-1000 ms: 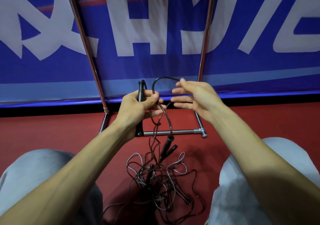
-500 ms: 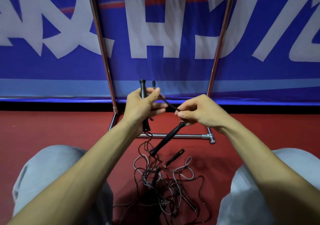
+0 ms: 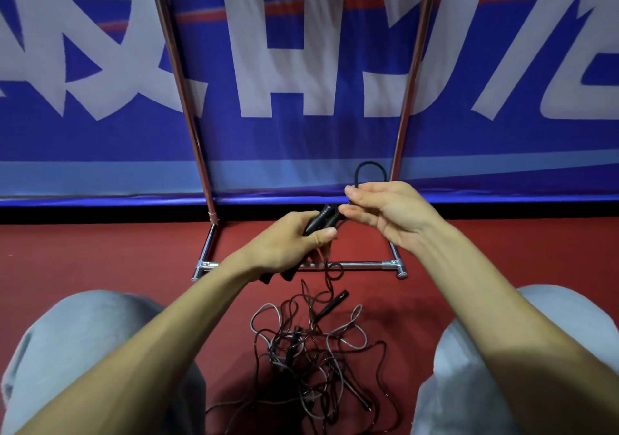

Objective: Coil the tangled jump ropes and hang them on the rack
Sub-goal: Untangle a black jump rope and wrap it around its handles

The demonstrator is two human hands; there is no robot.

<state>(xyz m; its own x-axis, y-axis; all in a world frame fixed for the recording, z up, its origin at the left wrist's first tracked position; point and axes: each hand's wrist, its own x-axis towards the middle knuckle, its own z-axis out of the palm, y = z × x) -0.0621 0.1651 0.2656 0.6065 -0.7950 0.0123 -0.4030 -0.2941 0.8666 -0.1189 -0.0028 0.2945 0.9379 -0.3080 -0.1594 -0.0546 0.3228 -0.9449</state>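
While the left hand [image 3: 288, 247] clamps two black handles [image 3: 320, 220] and the right hand [image 3: 392, 213] apparently pinches a cord loop [image 3: 368, 170], most ropes [image 3: 311, 351] lie tangled on the floor [image 3: 100, 254], unhung.

left hand [image 3: 288, 243] gripping handles [image 3: 321, 218], right hand [image 3: 385, 213] pinching cord [image 3: 366, 168]

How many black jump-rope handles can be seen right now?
4 clearly: two side by side in the left hand, one lying loose on the red floor at, one in the tangled pile at. Others may be hidden in the tangle.
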